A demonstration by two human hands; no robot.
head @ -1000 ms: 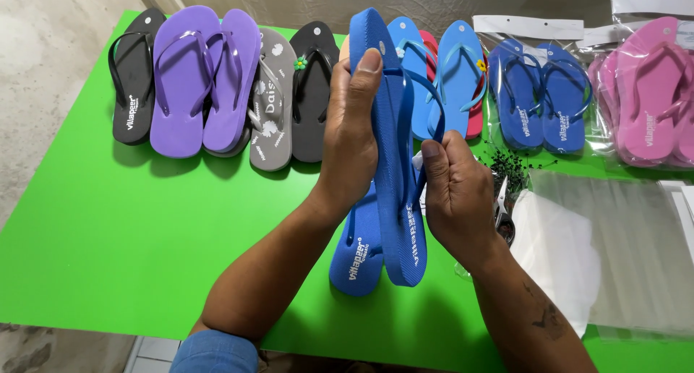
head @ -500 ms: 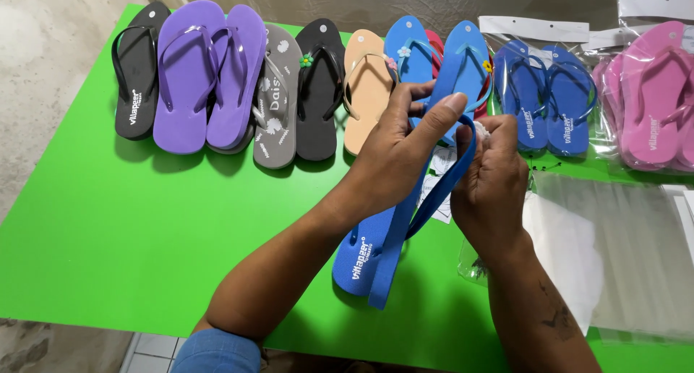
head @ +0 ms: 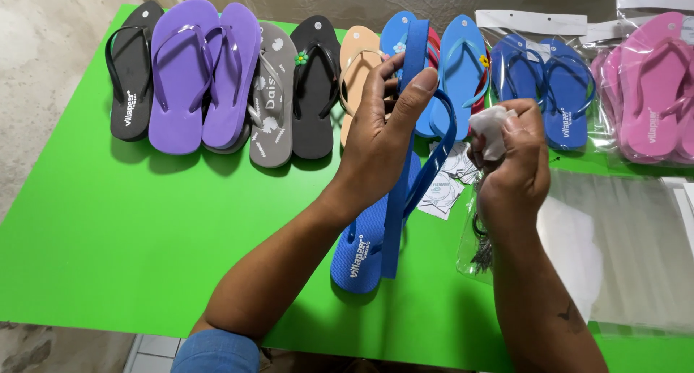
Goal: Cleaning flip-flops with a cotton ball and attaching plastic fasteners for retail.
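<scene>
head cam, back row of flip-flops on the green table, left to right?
Black flip-flop → purple pair → grey flip-flop → black flip-flop with a flower → tan flip-flop → light blue flip-flop → bagged dark blue pair → bagged pink pair.

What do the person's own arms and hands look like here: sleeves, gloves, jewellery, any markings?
Both hands are bare: no gloves, rings or watch show on the left hand or the right hand. The left arm is bare to the elbow, where a rolled blue sleeve begins. The right forearm is uncovered as far as the frame shows and bears a small dark tattoo near the elbow.
</scene>
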